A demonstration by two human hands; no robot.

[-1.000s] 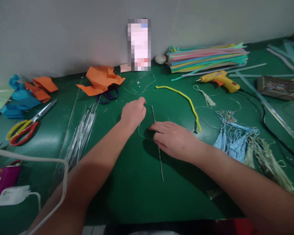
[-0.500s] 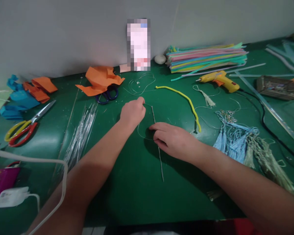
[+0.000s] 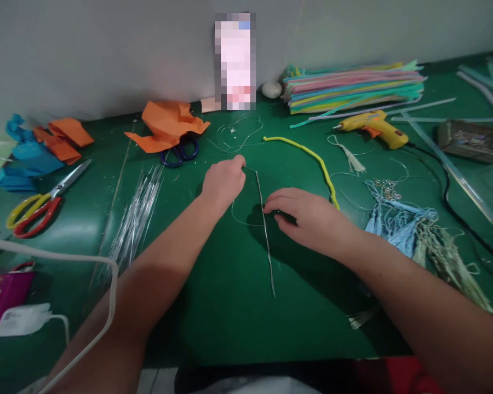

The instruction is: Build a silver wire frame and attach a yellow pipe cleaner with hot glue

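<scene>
Silver wire stem [image 3: 267, 246]: thin and straight, flat on the green table [image 3: 213, 306] at mid-scene, far end just right of the left hand, near end pointing toward the table's front edge.

Far left: white cable [image 3: 107, 273], yellow-and-red scissors [image 3: 36, 205], blue and orange paper scraps [image 3: 36, 148]. Next right: bundle of silver wires [image 3: 137, 219], fanned out and well apart from the stem; behind it, orange paper [image 3: 166, 125] lying over blue-handled scissors [image 3: 181, 153].

Left hand [image 3: 223, 183]: curled into a loose fist, thumb and forefinger pinched narrow on what appears to be the thin wire loop [image 3: 240, 221]; just beside the stem's far end, contact with the stem itself unclear. Right hand [image 3: 312, 216]: palm down, fingers loose and closed on nothing, fingertips [image 3: 270, 207] resting on the stem about a third of the way along.

Further right: yellow pipe cleaner [image 3: 312, 155], pale tassels [image 3: 394, 224], glue gun [image 3: 373, 127], stack of coloured pipe cleaners [image 3: 353, 87] against the wall.

Handling, as a judgement: very light, springy rather than limp, prone to kinking under a sharp bend, smooth and awkward to lift off a flat surface. Best taken in a fingertip pinch near one end, with a second pinch at mid-length to steady it.
</scene>
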